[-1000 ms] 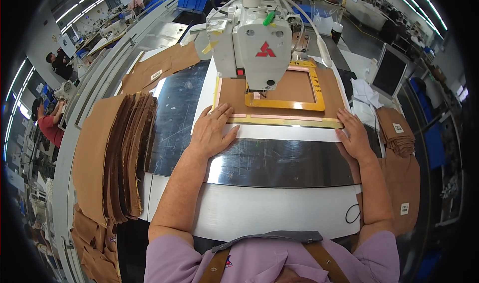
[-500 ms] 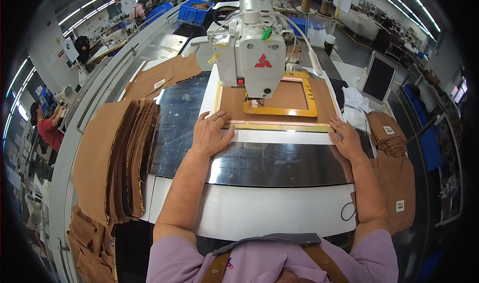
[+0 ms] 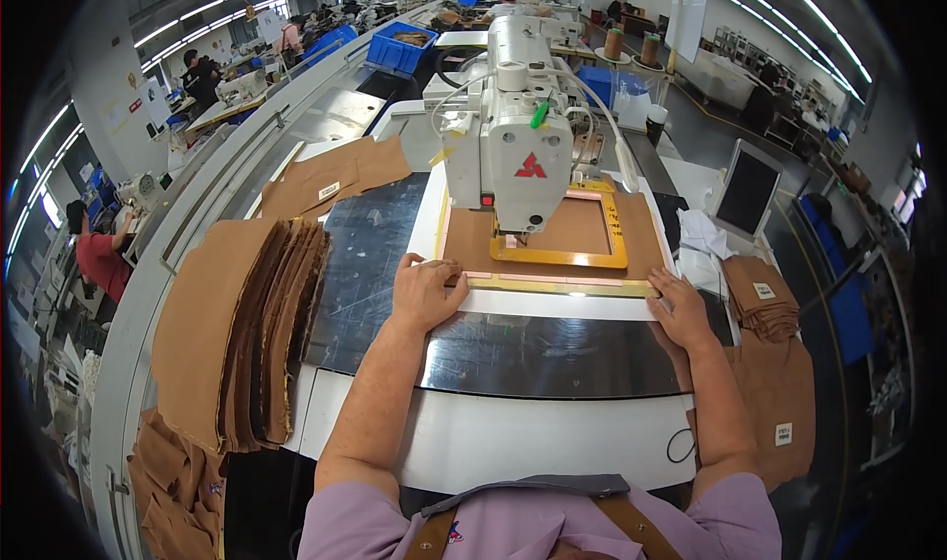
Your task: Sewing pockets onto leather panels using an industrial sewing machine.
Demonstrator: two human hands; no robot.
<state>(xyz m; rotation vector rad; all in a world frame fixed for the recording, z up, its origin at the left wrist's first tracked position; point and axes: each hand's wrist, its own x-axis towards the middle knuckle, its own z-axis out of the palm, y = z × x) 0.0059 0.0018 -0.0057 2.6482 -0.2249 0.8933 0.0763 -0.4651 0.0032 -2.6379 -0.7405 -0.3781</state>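
Observation:
A brown fabric panel (image 3: 646,232) lies on a white template sheet (image 3: 552,304) with yellow and pink strips along its edges. Over the panel sits a yellow-orange clamp frame (image 3: 560,259), under the head of a white sewing machine (image 3: 523,146). My left hand (image 3: 426,292) rests on the template's near left corner, fingers slightly bent and thumb apart. At the near right corner, my right hand (image 3: 681,308) lies with its fingers spread on the edge. Neither hand grips anything. The machine head hides the needle area in part.
A dark glossy plate (image 3: 543,353) lies under the template. Brown panels stand stacked (image 3: 212,333) at left; more brown pieces (image 3: 760,298) lie at right, below a dark screen (image 3: 747,190). A blue crate (image 3: 398,49) stands behind. Another person (image 3: 102,259) sits far left.
The view has tilted up a little, so everything sits lower in the picture. My left fingers look slightly more bent. Both hands stay at the template's near corners.

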